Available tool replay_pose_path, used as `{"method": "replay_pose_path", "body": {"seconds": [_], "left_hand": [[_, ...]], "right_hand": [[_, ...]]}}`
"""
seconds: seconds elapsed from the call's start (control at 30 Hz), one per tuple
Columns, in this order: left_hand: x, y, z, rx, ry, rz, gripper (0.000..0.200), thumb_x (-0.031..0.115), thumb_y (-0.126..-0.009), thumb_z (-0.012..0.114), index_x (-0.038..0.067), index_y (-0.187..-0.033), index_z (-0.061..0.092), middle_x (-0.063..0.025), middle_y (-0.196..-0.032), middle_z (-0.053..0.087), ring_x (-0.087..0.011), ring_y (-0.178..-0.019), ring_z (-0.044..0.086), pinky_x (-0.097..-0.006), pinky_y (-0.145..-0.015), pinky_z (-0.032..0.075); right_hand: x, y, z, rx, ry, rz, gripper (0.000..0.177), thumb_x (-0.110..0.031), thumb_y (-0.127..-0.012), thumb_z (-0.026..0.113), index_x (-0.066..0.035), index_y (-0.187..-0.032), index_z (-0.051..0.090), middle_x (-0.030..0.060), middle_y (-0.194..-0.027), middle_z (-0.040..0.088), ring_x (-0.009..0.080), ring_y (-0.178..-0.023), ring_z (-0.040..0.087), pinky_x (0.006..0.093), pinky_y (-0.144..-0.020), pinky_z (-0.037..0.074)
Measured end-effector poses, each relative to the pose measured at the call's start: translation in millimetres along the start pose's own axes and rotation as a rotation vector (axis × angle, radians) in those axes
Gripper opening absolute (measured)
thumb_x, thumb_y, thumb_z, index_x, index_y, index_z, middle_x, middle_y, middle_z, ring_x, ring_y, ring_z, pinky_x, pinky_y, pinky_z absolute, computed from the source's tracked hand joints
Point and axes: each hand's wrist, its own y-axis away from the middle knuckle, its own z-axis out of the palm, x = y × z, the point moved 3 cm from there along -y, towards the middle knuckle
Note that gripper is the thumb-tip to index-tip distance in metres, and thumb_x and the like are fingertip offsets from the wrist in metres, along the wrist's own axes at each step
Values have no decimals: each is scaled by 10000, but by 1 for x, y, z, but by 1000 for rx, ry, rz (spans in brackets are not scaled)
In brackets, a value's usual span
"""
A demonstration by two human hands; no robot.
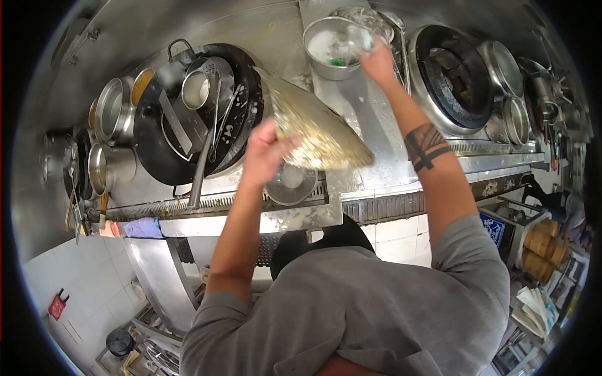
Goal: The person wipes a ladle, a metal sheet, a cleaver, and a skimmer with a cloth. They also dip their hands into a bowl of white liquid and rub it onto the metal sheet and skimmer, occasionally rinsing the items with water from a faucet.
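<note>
My left hand point(266, 153) is closed on the edge of a large, wet, golden-grey metal lid point(320, 128), which is tilted up over the counter. Its kind is not fully certain from this angle. My right hand point(378, 61) is closed on a pale, motion-blurred scrubber-like thing point(360, 37) at the right rim of a metal pot point(333, 73). White suds and a small green piece point(338, 62) show inside that pot. Below the lid, near my left wrist, sits a round, shallow metal dish point(291, 185).
On the left, a black wok point(164, 147) holds a ladle, a strainer and other tools. Several metal pots point(111, 109) stand beyond it. To the right is a second wok point(453, 78) on its burner, with more pots beside it. A slotted drain point(384, 207) runs along the counter's front.
</note>
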Motion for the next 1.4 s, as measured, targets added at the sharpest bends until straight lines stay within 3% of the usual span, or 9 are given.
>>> {"method": "replay_pose_path", "body": {"seconds": [0.23, 0.43, 0.63, 0.7, 0.8, 0.97, 1.1, 1.3, 1.4], "left_hand": [[-120, 29, -5, 70, -86, -320, 213, -81, -878, 676, -4, -1076, 682, -10, -1013, 707, -70, -906, 614, -247, -809, 491], [-191, 21, -35, 484, -709, -349, 349, 170, -814, 771, -37, -1072, 660, -219, -921, 703, -329, -825, 690, -387, -771, 523], [-186, -15, -7, 250, -978, -430, 396, 209, -901, 655, -45, -1203, 621, -280, -1026, 691, -433, -945, 681, -480, -860, 529], [-189, -24, 2, 233, -1118, -427, 525, 194, -914, 637, -36, -1371, 521, -296, -1276, 605, -430, -1146, 612, -475, -975, 486], [-196, -39, 18, 276, -1308, -244, 643, 227, -942, 603, -41, -1488, 394, -280, -1523, 396, -421, -1343, 457, -488, -1110, 377], [-231, -51, 28, 176, -1499, 30, 616, 231, -991, 483, -55, -1520, 346, -254, -1627, 231, -400, -1464, 304, -522, -1196, 243], [-234, -58, 37, 169, -1501, 12, 597, 197, -999, 426, -62, -1528, 328, -261, -1645, 190, -404, -1502, 250, -525, -1212, 217], [-244, -54, 27, 513, -1279, 7, 476, 155, -1006, 477, -104, -1405, 468, -322, -1481, 415, -465, -1289, 467, -511, -1087, 395], [-247, -49, 14, 518, -1085, -197, 394, 205, -995, 544, -68, -1275, 586, -261, -1294, 572, -413, -1124, 567, -510, -945, 457]], "right_hand": [[57, -55, 115, -430, 738, -273, 589, -355, -939, 647, -11, -1394, 503, 243, -1207, 674, 422, -1045, 672, 460, -894, 538], [53, -63, 131, -716, 850, 187, 495, -301, -828, 762, -82, -1267, 698, 207, -1319, 654, 284, -1235, 638, 397, -1076, 473], [10, -73, 81, -797, 1021, -521, 258, -146, -877, 644, -59, -1094, 752, 192, -1082, 727, 364, -1069, 670, 449, -957, 521], [4, -18, 23, -361, 57, -40, 399, -238, -984, 551, -108, -1359, 596, 159, -1196, 708, 241, -1016, 709, 391, -866, 569], [6, 111, 13, -381, -238, 389, 403, -272, -985, 595, -57, -1326, 580, 168, -1250, 659, 260, -1114, 653, 427, -915, 549], [27, 174, 49, -377, 444, -290, 473, -234, -966, 499, -74, -1410, 516, 209, -1498, 458, 391, -1472, 279, 605, -1194, 234], [67, 116, 86, -203, 788, -161, 664, -244, -969, 495, 35, -1542, 309, 211, -1587, 358, 406, -1510, 244, 535, -1224, 230], [33, 193, 43, -718, 573, -255, 605, -182, -967, 458, -53, -1547, 343, 181, -1598, 356, 350, -1514, 269, 509, -1235, 229], [53, 166, 41, -427, 750, -293, 558, -131, -910, 526, -38, -1454, 442, 223, -1467, 471, 363, -1428, 395, 518, -1206, 274]]}}
